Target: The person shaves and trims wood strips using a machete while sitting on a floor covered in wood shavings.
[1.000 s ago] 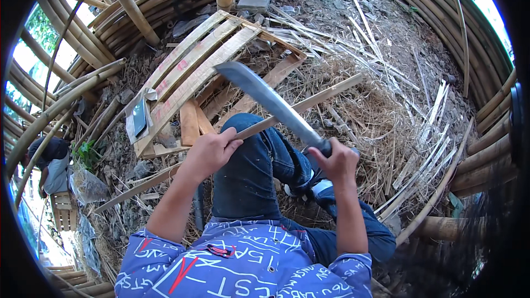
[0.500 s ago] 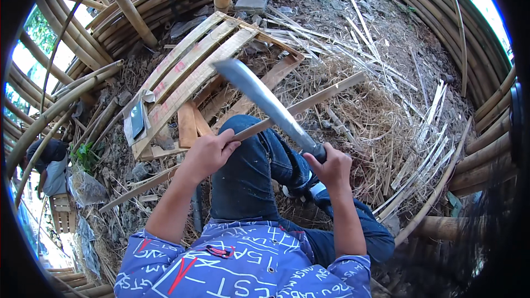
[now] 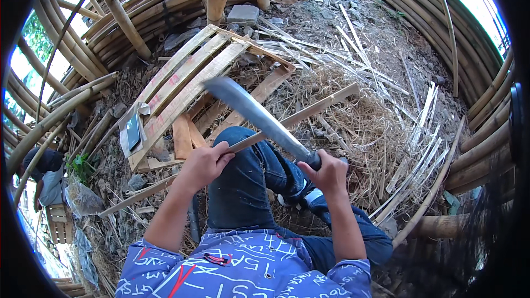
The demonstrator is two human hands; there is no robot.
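My left hand is closed round a long, flat bamboo strip, which runs slantwise from beside my left forearm across my raised knee to the upper right. In my right hand is the dark handle of a machete. Its broad, curved metal blade points up and left, crossing the strip just beyond my left hand. The blade seems to lie against or over the strip; exactly how the edge meets it I cannot tell. Part of the strip is hidden behind my left hand and arm.
A slatted wooden pallet carries a dark phone at its near left corner. Thin bamboo shavings and pale split strips litter the ground. Stacked bamboo poles curve round the far side. Another person sits at the left.
The blade and my right hand have shifted slightly left and down in the picture. The whole scene has shifted a little as well; both grips are unchanged.
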